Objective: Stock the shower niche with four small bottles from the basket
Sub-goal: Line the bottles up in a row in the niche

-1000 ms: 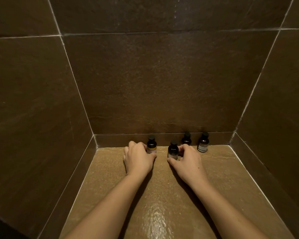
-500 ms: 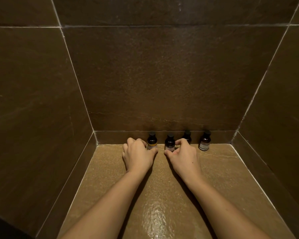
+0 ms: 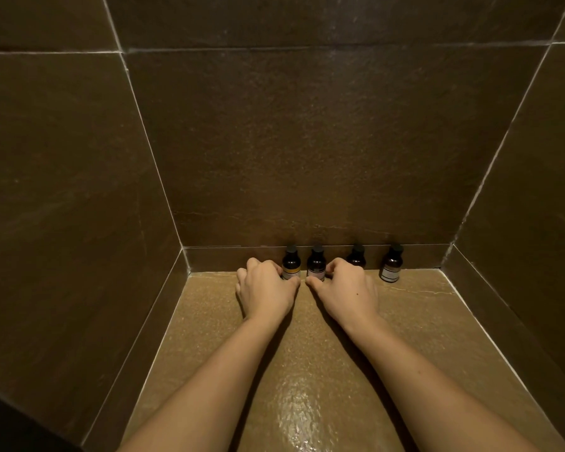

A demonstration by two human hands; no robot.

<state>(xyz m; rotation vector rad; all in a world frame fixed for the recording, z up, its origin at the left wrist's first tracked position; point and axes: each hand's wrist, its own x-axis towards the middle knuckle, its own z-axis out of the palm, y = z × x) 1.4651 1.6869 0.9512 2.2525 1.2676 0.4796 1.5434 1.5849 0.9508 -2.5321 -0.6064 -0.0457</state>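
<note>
Several small dark bottles with black caps stand upright in a row against the back wall of the niche. My left hand (image 3: 266, 287) curls around the leftmost bottle (image 3: 291, 261), which has a yellow-banded label. My right hand (image 3: 344, 290) grips the second bottle (image 3: 316, 263) between thumb and fingers. The third bottle (image 3: 356, 256) stands partly hidden behind my right hand. The fourth bottle (image 3: 391, 263), with a pale label, stands free at the right. The basket is not in view.
The niche floor (image 3: 307, 370) is a glossy tan slab with a bright reflection near me. Dark brown tiled walls (image 3: 307, 141) close it in at the back, left and right.
My right hand has pushed the second bottle back from the floor's middle into line with the others at the back wall. My left hand has stayed on the leftmost bottle.
</note>
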